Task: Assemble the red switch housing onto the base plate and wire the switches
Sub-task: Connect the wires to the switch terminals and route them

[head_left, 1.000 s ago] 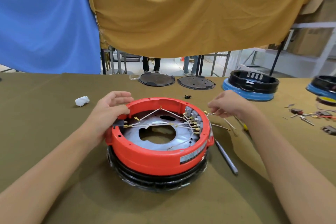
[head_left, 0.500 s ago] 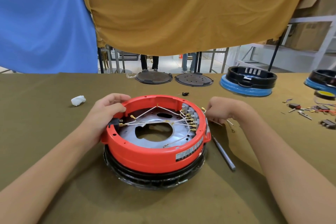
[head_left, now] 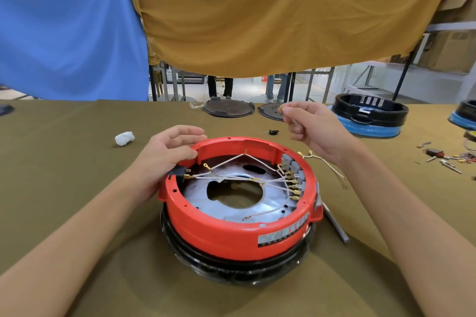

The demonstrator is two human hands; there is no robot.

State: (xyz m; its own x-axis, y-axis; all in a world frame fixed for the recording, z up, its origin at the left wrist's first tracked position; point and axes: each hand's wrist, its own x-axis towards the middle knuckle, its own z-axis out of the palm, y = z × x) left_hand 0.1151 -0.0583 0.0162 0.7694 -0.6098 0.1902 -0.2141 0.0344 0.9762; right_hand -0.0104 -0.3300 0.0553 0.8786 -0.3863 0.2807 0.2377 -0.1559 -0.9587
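Red housing: sits in the middle of the olive-covered table, on top of a black ring base.
Base plate: shiny metal disc inside the housing, with a big hole at its centre.
Switches: grey blocks along the housing's inner right wall, white wires with brass ends fanning across the plate from them.
Left hand: rests on the housing's far-left rim, thumb against the edge, fingers relaxed, gripping nothing.
Right hand: raised above the table behind the housing, pinching a thin wire with a brass terminal at its fingertips.
Loose wires: lie on the cloth just right of the housing.
Grey rod: beside the housing's right edge.
White wad: on the table to the left, well apart.
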